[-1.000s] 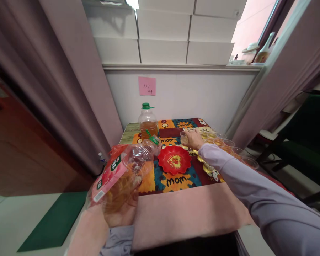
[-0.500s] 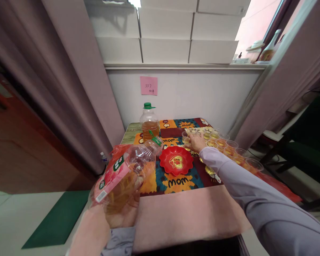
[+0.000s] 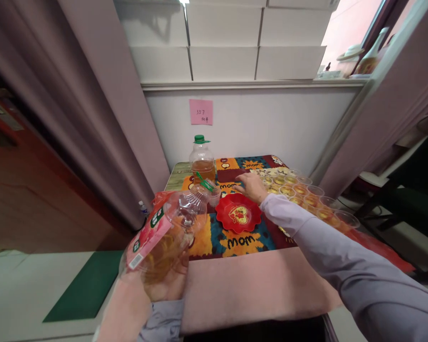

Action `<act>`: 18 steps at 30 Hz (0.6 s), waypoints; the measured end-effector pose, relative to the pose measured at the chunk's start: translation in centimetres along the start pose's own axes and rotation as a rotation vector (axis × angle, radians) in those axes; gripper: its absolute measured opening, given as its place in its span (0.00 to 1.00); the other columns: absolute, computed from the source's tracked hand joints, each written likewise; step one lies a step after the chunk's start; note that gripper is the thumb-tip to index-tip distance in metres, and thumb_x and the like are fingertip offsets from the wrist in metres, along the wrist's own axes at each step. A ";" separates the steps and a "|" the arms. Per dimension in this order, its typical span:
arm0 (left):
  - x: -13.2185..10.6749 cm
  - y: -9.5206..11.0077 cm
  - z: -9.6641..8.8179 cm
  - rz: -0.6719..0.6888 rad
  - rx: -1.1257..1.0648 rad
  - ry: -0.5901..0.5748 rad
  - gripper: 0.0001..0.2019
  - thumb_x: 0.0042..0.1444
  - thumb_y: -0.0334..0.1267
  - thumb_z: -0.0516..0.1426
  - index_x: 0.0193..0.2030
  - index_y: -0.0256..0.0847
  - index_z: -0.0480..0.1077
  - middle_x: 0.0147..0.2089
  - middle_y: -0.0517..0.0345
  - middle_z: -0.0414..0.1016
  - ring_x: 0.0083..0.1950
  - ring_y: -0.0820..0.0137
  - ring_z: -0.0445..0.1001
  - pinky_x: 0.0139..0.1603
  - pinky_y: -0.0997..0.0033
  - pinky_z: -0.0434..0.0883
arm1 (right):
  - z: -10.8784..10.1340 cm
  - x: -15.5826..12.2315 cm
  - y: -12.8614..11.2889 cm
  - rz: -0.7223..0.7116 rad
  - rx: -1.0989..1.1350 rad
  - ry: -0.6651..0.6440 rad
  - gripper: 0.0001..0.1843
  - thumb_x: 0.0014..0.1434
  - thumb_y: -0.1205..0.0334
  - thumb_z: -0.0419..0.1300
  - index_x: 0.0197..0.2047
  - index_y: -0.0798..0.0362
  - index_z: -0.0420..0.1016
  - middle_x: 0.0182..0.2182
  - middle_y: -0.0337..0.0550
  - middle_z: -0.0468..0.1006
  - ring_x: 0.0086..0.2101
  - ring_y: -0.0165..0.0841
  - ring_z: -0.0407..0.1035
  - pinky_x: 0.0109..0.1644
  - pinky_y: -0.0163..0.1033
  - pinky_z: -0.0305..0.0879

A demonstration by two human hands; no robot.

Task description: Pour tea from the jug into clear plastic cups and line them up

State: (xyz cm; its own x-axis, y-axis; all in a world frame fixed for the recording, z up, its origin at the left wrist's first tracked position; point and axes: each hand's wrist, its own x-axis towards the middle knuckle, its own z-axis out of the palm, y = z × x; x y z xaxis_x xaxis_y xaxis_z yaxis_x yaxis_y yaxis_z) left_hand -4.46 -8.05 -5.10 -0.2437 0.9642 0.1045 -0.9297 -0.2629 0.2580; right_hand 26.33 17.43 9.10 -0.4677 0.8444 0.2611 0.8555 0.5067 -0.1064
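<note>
My left hand is wrapped round the lower part of a large clear plastic bottle of amber liquid with a pink label. It lies tilted, its neck pointing up and right, with a green piece at the mouth. By that mouth stands a small clear plastic cup. My right hand is open above the far side of a red scalloped plate, fingers stretched left and nothing seen in them. Right of it stand rows of clear plastic cups, many with amber liquid, partly hidden by my sleeve.
A second bottle with a green cap stands upright at the table's back left. A patterned mat and a pink cloth cover the table. The wall rises close behind. Red plastic hangs at the right edge.
My right hand has moved left, away from the rows of cups, to above the plate's far edge. My left hand still holds the tilted bottle, nearly unmoved. The view has shifted slightly.
</note>
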 end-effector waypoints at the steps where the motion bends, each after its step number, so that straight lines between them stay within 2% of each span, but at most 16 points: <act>1: 0.0 0.0 -0.1 0.002 0.015 0.002 0.34 0.66 0.47 0.57 0.79 0.55 0.65 0.76 0.46 0.74 0.72 0.43 0.76 0.57 0.42 0.83 | 0.1 0.2 -1.2 -0.040 0.025 -0.016 0.23 0.77 0.49 0.61 0.67 0.52 0.80 0.62 0.58 0.83 0.62 0.47 0.75 0.70 0.47 0.65; 5: -0.1 0.3 -0.8 -0.050 0.014 -0.028 0.32 0.65 0.48 0.57 0.77 0.54 0.69 0.77 0.46 0.72 0.74 0.43 0.74 0.60 0.43 0.83 | 1.8 0.7 -5.8 -0.137 0.091 -0.093 0.22 0.76 0.53 0.63 0.69 0.45 0.79 0.64 0.52 0.81 0.58 0.44 0.80 0.60 0.41 0.74; 8: 0.0 0.4 -1.5 -0.057 -0.028 -0.089 0.33 0.64 0.47 0.57 0.76 0.51 0.71 0.77 0.43 0.72 0.76 0.40 0.71 0.63 0.39 0.81 | 3.5 1.3 -7.8 -0.148 0.109 -0.149 0.21 0.76 0.61 0.60 0.68 0.43 0.81 0.67 0.51 0.80 0.56 0.43 0.81 0.56 0.40 0.76; 13: 0.1 0.5 -1.9 -0.084 -0.103 -0.218 0.32 0.67 0.45 0.53 0.77 0.47 0.71 0.79 0.43 0.66 0.81 0.39 0.62 0.69 0.34 0.76 | 5.2 2.4 -8.4 -0.101 0.123 -0.189 0.19 0.77 0.66 0.54 0.60 0.53 0.86 0.61 0.58 0.84 0.54 0.45 0.83 0.55 0.40 0.76; 18: 0.2 0.5 -1.3 -0.128 -0.133 -0.270 0.31 0.70 0.46 0.51 0.77 0.46 0.71 0.80 0.45 0.64 0.82 0.37 0.59 0.72 0.34 0.74 | 5.5 2.7 -8.0 -0.058 0.161 -0.144 0.15 0.76 0.65 0.60 0.54 0.52 0.89 0.55 0.56 0.88 0.53 0.43 0.83 0.55 0.36 0.73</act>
State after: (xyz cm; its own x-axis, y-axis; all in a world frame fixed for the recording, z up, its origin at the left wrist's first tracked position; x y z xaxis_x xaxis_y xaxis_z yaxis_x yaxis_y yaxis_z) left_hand -5.35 -7.97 -6.17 -0.0567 0.9406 0.3348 -0.9802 -0.1161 0.1602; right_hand 17.01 16.60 5.38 -0.5516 0.8235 0.1324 0.7853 0.5662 -0.2503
